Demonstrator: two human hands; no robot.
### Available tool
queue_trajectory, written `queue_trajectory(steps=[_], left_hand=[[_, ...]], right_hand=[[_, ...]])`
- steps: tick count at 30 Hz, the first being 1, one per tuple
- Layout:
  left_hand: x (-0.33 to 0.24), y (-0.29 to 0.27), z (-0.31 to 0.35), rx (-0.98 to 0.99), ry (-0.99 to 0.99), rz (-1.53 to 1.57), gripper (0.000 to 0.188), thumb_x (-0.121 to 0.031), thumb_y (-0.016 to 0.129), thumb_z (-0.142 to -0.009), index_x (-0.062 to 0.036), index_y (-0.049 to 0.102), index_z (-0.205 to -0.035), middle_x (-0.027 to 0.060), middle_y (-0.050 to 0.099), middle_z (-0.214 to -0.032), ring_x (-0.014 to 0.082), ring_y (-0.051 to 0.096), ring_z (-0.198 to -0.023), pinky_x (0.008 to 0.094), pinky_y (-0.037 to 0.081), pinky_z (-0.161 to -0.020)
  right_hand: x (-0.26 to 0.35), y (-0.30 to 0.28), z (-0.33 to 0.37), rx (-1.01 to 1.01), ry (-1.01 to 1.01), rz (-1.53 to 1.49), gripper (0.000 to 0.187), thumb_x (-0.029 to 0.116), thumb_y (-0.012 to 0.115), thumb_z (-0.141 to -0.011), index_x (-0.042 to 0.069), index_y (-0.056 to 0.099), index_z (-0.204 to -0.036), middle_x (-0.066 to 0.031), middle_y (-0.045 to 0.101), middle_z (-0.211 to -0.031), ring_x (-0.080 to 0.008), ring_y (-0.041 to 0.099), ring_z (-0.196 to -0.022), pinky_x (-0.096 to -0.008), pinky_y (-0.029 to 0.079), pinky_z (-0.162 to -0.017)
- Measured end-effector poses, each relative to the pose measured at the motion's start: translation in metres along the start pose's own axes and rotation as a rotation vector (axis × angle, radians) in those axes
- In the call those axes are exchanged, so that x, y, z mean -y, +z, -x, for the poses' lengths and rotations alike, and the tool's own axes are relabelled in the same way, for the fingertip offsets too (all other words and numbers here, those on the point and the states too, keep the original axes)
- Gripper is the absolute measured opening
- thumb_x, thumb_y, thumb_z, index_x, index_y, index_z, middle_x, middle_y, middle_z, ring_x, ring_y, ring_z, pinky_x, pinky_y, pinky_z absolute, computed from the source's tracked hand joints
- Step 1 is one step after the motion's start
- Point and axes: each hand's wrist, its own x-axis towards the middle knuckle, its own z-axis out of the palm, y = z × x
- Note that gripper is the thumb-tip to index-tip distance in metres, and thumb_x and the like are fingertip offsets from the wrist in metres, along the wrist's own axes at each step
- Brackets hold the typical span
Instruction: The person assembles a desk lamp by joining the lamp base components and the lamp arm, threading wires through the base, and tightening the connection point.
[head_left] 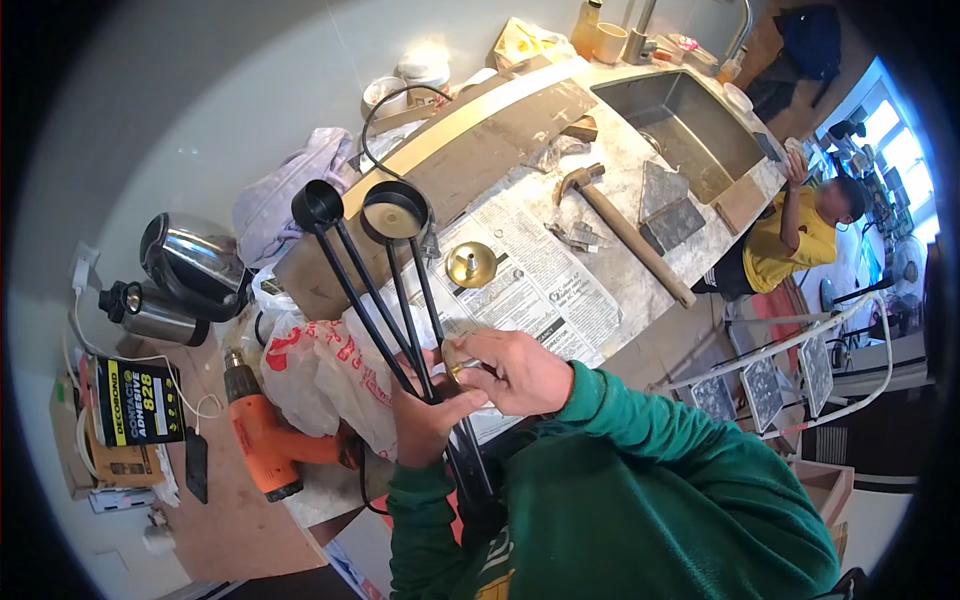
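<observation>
As the left hand (425,415) closed firmly around a black rod assembly (362,305), the right hand (515,370) pinched a small brass-coloured piece (454,360) against it between thumb and fingers, the exact contact partly hidden. The assembly was held at the left side of a newspaper sheet (560,300), its two round black cups (395,212) tilted up toward the far end and its lower part running back toward the green-sleeved wearer. A shallow brass disc (482,272) lay flat on the newspaper, while a wooden-handled hammer (637,240) and dark tiles (668,212) rested to the right of it. Beyond the newspaper, farther right, was a sink (690,150). Left of the newspaper sat a crumpled plastic bag (325,375) and an orange heat gun (265,430). Well to its right, a person in a yellow shirt (785,240) stood near a stepladder (815,370).
</observation>
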Motion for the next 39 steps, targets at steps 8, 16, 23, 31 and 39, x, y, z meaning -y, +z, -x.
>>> queue_trajectory(steps=[8,16,23,31,39], left_hand=[[0.006,-0.008,0.002,-0.109,-0.005,0.065,0.045,0.01,0.063,-0.072,-0.0026,0.039,-0.107,0.0225,0.058,-0.111,0.0192,0.06,-0.064,0.03,0.051,-0.056],[0.009,-0.018,0.003,-0.126,0.002,0.121,0.046,0.005,0.064,-0.074,-0.0055,0.038,-0.111,0.026,0.055,-0.112,0.0208,0.059,-0.063,0.0306,0.051,-0.056],[0.012,-0.018,0.001,-0.067,-0.012,0.149,0.044,0.002,0.066,-0.075,-0.005,0.039,-0.11,0.0264,0.056,-0.111,0.0211,0.06,-0.064,0.0314,0.052,-0.058],[0.015,-0.02,0.003,-0.092,0.02,0.139,0.042,0.001,0.064,-0.078,-0.0031,0.038,-0.111,0.0302,0.054,-0.11,0.0214,0.059,-0.06,0.0304,0.052,-0.055],[0.014,-0.018,0.001,-0.041,0.042,0.132,0.044,-0.005,0.067,-0.081,-0.0032,0.038,-0.114,0.0283,0.054,-0.111,0.0214,0.06,-0.061,0.0302,0.053,-0.055]], right_hand=[[-0.017,-0.031,-0.008,0.119,0.073,0.459,0.016,0.006,0.063,-0.075,0.001,0.056,-0.088,-0.0173,0.058,-0.082,-0.0355,0.061,-0.072,-0.043,0.05,-0.062],[-0.047,-0.024,-0.002,0.187,0.168,0.454,0.028,0.015,0.069,-0.072,0.002,0.057,-0.093,-0.016,0.058,-0.085,-0.0356,0.062,-0.076,-0.0424,0.051,-0.065],[-0.099,-0.046,-0.056,-0.151,0.127,0.276,0.014,0.006,0.063,-0.072,0.002,0.062,-0.086,-0.015,0.055,-0.08,-0.0351,0.058,-0.073,-0.0408,0.049,-0.067],[-0.124,-0.021,-0.069,-0.164,-0.008,0.365,0.016,0.006,0.065,-0.069,0.003,0.059,-0.083,-0.0132,0.054,-0.082,-0.0346,0.058,-0.079,-0.0423,0.05,-0.068],[-0.128,-0.017,-0.064,-0.235,-0.079,0.41,0.021,0.006,0.067,-0.072,0.002,0.054,-0.088,-0.014,0.051,-0.085,-0.0355,0.055,-0.078,-0.0426,0.048,-0.068]])
